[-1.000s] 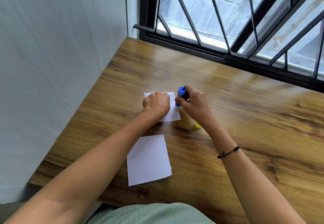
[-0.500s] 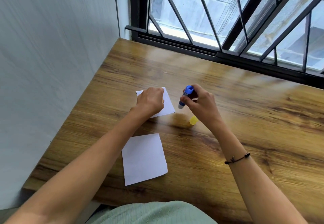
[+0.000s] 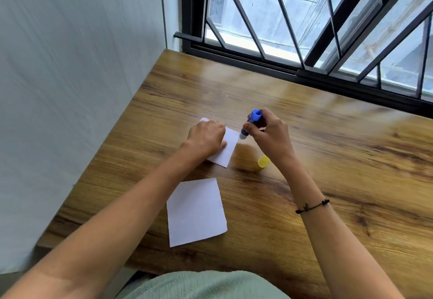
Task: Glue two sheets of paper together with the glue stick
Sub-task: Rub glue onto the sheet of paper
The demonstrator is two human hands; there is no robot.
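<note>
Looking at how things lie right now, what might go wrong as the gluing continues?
The glue stick tip sits at the far sheet's right edge, so glue may smear onto the table. The left hand covers much of that sheet, leaving parts unglued. The yellow cap by the right hand could get knocked away.

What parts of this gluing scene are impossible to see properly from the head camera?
- Far paper: mostly covered by the left hand, so any glue on it cannot be made out.
- Glue stick: its middle is wrapped by the right hand; whether its tip touches the paper is unclear.
- Yellow cap: partly behind the right wrist, and blurred.
</note>
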